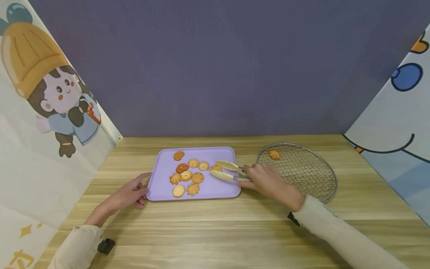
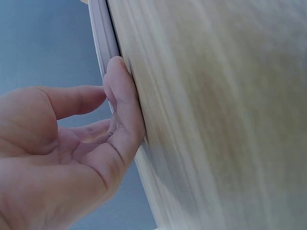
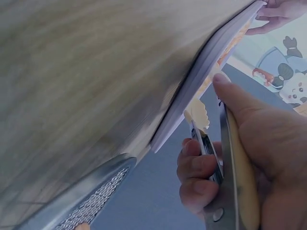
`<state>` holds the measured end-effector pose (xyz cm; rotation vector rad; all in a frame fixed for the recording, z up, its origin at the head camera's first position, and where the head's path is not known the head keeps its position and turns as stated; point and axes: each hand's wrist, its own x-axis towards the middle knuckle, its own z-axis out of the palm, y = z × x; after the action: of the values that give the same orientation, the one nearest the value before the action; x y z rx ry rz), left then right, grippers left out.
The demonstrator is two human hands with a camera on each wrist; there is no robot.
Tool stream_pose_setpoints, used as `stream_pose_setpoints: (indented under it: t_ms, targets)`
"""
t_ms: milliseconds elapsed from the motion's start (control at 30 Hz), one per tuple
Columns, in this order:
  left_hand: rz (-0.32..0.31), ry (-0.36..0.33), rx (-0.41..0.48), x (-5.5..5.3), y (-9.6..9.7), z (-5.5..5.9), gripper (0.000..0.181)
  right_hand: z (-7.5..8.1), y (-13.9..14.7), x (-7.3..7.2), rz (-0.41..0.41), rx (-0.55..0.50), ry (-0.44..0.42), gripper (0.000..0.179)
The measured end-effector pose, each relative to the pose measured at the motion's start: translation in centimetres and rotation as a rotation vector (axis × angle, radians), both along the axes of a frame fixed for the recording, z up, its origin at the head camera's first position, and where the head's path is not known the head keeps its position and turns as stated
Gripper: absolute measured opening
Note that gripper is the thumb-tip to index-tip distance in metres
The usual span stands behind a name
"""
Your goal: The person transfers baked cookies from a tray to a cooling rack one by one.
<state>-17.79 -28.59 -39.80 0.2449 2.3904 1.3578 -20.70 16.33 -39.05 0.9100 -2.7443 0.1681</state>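
A lilac tray (image 1: 161, 160) bears several cookies, some flower-shaped, some round, some browner. My left hand (image 1: 131, 194) holds the tray at its left edge, with thumb and fingers (image 2: 125, 100) right at the rim in the left wrist view. In my right hand (image 1: 267, 181) is a pair of tongs (image 1: 235, 178) with cream scalloped tips and metal arms. The fingers (image 3: 196, 165) and thumb wrap round its arms. The tong tips stand apart over the tray's right part, with a golden cookie (image 1: 216, 168) between them, partly covered.
Right of the tray lies a round metal mesh rack (image 1: 302, 172) with one flower-shaped cookie (image 1: 274, 154) near its far left edge; the right forearm crosses its near side. A grey-blue wall (image 1: 228, 67) rises behind the wooden table (image 1: 201, 231); printed panels stand at both sides.
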Motion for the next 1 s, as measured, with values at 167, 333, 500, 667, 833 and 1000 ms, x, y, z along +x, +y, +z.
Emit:
stream_pose_setpoints:
  t_ms: [167, 333, 500, 667, 833, 1000]
  targets:
    - [-0.004, -0.007, 0.004, -0.1, 0.0, -0.1, 0.061, -0.1, 0.0, -0.1, -0.002, 0.008, -0.012, 0.042]
    - [-0.011, -0.014, 0.02, -0.1, -0.2, -0.2, 0.06, -0.1, 0.0, -0.1, 0.003, 0.003, -0.013, 0.043]
    - [-0.015, -0.013, 0.023, -0.2, -0.3, -0.1, 0.06, -0.2, 0.1, -0.2, 0.016, 0.003, 0.002, 0.044]
    - [-0.003, -0.02, 0.005, -0.3, -0.4, -0.2, 0.059, -0.1, 0.3, -0.3, 0.02, 0.012, -0.014, 0.047]
    - [0.001, -0.016, -0.005, -0.5, -0.4, -0.2, 0.058, 0.0, 0.6, -0.2, 0.047, 0.004, -0.006, 0.05]
    - [-0.005, -0.018, 0.001, -0.5, -0.4, -0.2, 0.058, 0.5, 1.0, 0.1, 0.05, 0.015, 0.037, 0.05]
